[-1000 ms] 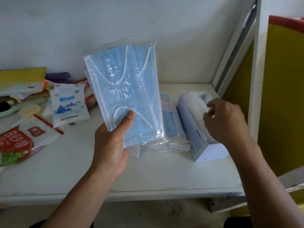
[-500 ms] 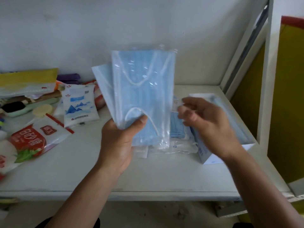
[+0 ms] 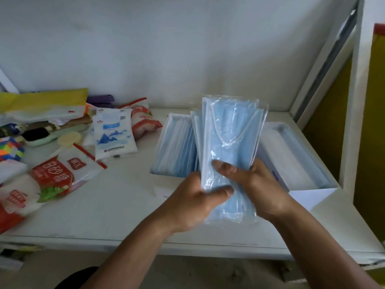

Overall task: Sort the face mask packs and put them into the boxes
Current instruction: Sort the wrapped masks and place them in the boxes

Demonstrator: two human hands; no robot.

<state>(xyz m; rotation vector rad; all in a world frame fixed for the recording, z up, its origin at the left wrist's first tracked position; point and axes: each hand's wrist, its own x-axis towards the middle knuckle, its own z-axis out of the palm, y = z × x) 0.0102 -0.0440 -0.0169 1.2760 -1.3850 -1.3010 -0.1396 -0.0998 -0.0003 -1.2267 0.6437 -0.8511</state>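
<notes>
- Face mask packs (image 3: 231, 138) stand upright at centre frame, long axis vertical; left hand (image 3: 193, 205) and right hand (image 3: 258, 190) pinch their lower half, thumbs in front
- Open white box (image 3: 312, 197) lies just right of them, nearer the right hand

Left hand (image 3: 193, 198), right hand (image 3: 257, 184) close together, both gripping mask packs (image 3: 231, 138)
</notes>
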